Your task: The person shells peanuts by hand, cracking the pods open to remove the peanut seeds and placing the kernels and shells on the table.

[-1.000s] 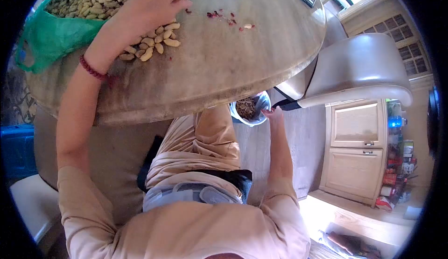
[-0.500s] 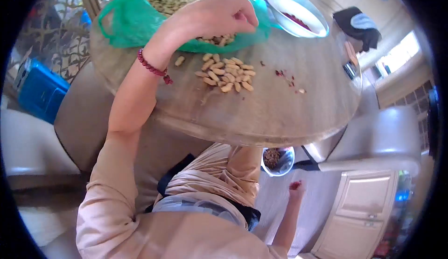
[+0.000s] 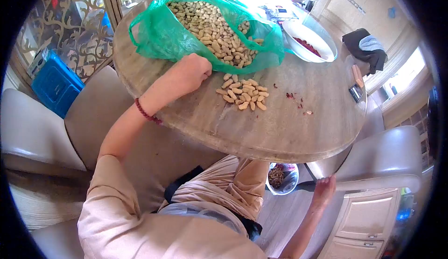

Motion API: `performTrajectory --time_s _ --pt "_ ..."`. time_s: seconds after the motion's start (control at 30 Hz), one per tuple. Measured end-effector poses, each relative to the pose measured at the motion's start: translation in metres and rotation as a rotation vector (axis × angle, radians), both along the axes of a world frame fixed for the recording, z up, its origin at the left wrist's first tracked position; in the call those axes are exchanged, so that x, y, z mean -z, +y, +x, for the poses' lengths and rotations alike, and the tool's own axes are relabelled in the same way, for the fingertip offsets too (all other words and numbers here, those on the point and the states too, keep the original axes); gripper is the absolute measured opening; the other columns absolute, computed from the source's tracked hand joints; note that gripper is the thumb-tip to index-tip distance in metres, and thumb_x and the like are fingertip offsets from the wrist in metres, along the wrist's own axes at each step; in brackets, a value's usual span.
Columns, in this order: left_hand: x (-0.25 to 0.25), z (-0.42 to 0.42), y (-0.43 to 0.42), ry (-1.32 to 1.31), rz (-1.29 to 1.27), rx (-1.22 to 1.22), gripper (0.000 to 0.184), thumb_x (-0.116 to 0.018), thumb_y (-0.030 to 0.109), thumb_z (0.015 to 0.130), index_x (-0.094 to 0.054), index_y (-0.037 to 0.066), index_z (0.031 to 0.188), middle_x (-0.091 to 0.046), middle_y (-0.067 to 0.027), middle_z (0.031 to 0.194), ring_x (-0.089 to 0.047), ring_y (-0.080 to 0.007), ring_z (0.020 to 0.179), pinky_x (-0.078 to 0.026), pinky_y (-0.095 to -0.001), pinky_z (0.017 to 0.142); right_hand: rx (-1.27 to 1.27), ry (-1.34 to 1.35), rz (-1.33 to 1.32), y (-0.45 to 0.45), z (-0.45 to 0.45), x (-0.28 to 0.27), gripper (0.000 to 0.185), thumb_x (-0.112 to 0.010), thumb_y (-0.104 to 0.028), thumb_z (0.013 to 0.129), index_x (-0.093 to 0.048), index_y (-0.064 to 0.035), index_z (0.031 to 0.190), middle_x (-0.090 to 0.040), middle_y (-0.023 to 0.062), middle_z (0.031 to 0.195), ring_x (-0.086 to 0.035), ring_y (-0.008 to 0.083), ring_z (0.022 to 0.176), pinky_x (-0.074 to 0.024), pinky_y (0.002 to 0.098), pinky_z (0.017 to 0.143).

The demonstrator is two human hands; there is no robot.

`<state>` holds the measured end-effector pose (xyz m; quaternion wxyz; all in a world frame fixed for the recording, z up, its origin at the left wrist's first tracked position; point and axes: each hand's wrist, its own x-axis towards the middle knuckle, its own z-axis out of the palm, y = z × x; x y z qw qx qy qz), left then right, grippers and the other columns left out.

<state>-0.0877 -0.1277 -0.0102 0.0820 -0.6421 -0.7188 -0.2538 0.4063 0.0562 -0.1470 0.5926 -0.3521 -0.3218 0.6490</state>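
My left hand [image 3: 192, 74] is curled low over the table at the front left edge of the green plastic bag [image 3: 151, 30]. Its fingertips are hidden, so what they pinch does not show. Unshelled peanuts [image 3: 217, 37] fill the open bag. Just right of this hand lies a small pile of peanuts [image 3: 245, 92] on the wood. My right hand [image 3: 325, 187] is closed beside the chair, below the table's edge. Whatever it holds, if anything, is too small to make out. A bin [image 3: 290, 180] with shells in it stands left of that hand.
A white bowl [image 3: 326, 54] with dark red bits sits at the back right of the round table [image 3: 289, 135]. Red scraps [image 3: 294, 99] lie right of the pile. Chairs [image 3: 378, 161] flank the table. A blue box [image 3: 56, 84] stands at left.
My left hand has come down from above the bag to the tabletop at its front left. My right hand has risen toward the chair. The whole view has shifted a little.
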Motion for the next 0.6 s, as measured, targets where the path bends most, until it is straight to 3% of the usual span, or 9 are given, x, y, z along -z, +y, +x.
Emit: performTrajectory --time_s 0.1,0.2,0.27,0.3,0.37,0.4,0.6 --pt "0.003 0.008 0.003 0.053 0.076 0.037 0.010 -0.062 0.003 0.067 -0.062 -0.002 0.076 -0.060 -0.0191 0.074 -0.059 -0.0343 0.071 -0.047 -0.0403 0.064 0.003 -0.116 0.149 -0.016 -0.037 -0.042 0.020 -0.054 -0.021 0.089 -0.051 -0.0102 0.072 -0.046 -0.0022 0.061 -0.045 0.0085 0.055 -0.0383 0.0244 0.052" --pt "-0.006 0.021 0.010 0.059 -0.065 -0.014 0.015 -0.061 0.006 0.069 -0.061 -0.002 0.082 -0.058 -0.0175 0.074 -0.057 -0.0340 0.077 -0.046 -0.0392 0.068 -0.079 -0.130 0.280 -0.031 -0.064 -0.069 0.023 -0.051 -0.018 0.090 -0.048 -0.0093 0.069 -0.041 -0.0027 0.060 -0.039 0.0078 0.055 -0.0355 0.0233 0.054" --pt "-0.019 0.033 0.013 0.210 -0.231 0.179 0.034 -0.066 0.018 0.070 -0.057 -0.005 0.092 -0.054 -0.0179 0.082 -0.053 -0.0336 0.085 -0.045 -0.0379 0.073 -0.100 -0.162 0.327 -0.037 -0.072 -0.079 0.023 -0.051 -0.017 0.091 -0.048 -0.0092 0.069 -0.041 -0.0027 0.060 -0.039 0.0078 0.055 -0.0354 0.0232 0.053" --pt "-0.017 0.037 0.015 0.214 -0.227 0.182 0.034 -0.066 0.018 0.070 -0.057 -0.005 0.092 -0.054 -0.0179 0.082 -0.053 -0.0336 0.085 -0.045 -0.0379 0.073 -0.126 -0.199 0.370 -0.041 -0.076 -0.082 0.023 -0.051 -0.016 0.091 -0.048 -0.0090 0.069 -0.040 -0.0028 0.060 -0.039 0.0077 0.055 -0.0353 0.0231 0.053" --pt "-0.009 0.042 0.018 -0.071 -0.233 0.140 0.056 -0.073 0.033 0.063 -0.052 -0.007 0.097 -0.047 -0.0180 0.090 -0.049 -0.0330 0.088 -0.043 -0.0373 0.077 -0.107 -0.211 0.440 -0.051 -0.086 -0.087 0.023 -0.052 -0.015 0.090 -0.048 -0.0077 0.069 -0.042 -0.0021 0.060 -0.040 0.0068 0.055 -0.0356 0.0227 0.053" --pt "-0.008 0.044 0.021 -0.062 -0.229 0.162 0.069 -0.076 0.039 0.056 -0.049 -0.008 0.098 -0.045 -0.0211 0.095 -0.050 -0.0333 0.087 -0.043 -0.0378 0.076 -0.117 -0.321 0.518 -0.055 -0.089 -0.091 0.022 -0.053 -0.014 0.089 -0.048 -0.0070 0.069 -0.044 -0.0015 0.060 -0.041 0.0063 0.056 -0.0357 0.0223 0.053" --pt "-0.021 0.052 0.050 -0.063 -0.257 0.205 0.049 -0.073 0.031 0.064 -0.054 -0.007 0.088 -0.047 -0.0180 0.084 -0.051 -0.0323 0.083 -0.043 -0.0375 0.070 -0.146 -0.583 0.677 -0.057 -0.125 -0.120 0.023 -0.057 -0.007 0.085 -0.051 -0.0029 0.063 -0.046 -0.0032 0.062 -0.040 0.0036 0.056 -0.0319 0.0199 0.049"
